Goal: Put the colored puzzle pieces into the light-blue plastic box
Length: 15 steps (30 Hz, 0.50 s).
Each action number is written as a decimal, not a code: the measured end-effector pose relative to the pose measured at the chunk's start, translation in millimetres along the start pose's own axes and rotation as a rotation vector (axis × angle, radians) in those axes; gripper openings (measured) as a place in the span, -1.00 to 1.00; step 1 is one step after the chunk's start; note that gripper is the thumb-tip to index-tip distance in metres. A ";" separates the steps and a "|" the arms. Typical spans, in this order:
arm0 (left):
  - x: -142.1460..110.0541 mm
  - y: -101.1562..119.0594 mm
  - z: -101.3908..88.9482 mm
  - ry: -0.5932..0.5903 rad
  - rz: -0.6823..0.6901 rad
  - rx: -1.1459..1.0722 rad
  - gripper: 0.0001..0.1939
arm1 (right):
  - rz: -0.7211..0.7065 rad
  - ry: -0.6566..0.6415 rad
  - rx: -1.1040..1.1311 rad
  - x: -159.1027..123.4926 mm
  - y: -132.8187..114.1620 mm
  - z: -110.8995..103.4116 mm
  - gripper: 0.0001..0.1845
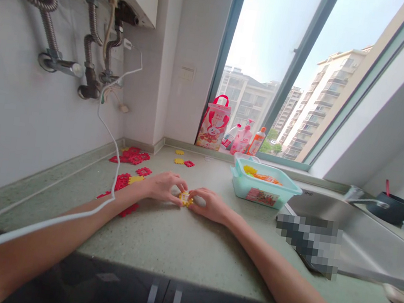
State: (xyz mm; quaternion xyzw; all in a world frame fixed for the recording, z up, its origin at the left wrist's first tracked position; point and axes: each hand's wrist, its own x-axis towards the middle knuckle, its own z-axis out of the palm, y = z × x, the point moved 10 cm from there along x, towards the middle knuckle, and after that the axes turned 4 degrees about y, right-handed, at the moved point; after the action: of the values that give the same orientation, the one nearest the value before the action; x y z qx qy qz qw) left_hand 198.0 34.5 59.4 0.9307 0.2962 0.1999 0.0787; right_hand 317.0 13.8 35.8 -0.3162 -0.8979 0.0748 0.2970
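1. Left hand (162,186) and right hand (211,206) meet over the bench (181,249), both on one small yellow block (184,199).
2. Grip: fingertips of both hands drawn in, pinching the block from either side; neither hand is spread open.
3. Block looks partly built, my judgement; piece count too small to tell.
4. Left part of bench: red pile (133,156) at the back, nearer red heap (121,182) by the left forearm, one red piece (144,171) between them. All out of hand; whether any are joined, can't tell.
5. Behind the hands: two yellow pieces (179,153) (178,161), the nearer one just beside a red tile (189,164). Both look unused.
6. Tub (244,188) stands right of the hands, near the sink (365,244); orange parts (267,179) and yellow parts (249,170) inside.
7. Overall, only the block is being handled; plenty remains unhandled. No finished item can be made out.
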 end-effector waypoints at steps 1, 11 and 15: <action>-0.2 -1.1 0.1 -0.008 0.004 -0.008 -0.52 | 0.011 0.000 0.013 0.3 0.5 0.5 -0.75; -37.5 -110.3 -67.4 -0.126 -0.492 0.310 -0.45 | -0.107 0.038 -0.253 -0.9 -1.3 -33.7 -0.80; -67.4 -150.8 -83.6 -0.224 -0.691 0.297 -0.33 | -0.038 0.455 -0.497 -18.9 23.6 -123.1 -0.83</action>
State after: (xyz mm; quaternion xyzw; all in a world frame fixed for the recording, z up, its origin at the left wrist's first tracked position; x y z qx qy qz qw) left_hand 34.4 120.1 73.4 0.7935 0.6073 0.0139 0.0376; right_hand 412.6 14.2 119.0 -0.3708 -0.8050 -0.2244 0.4050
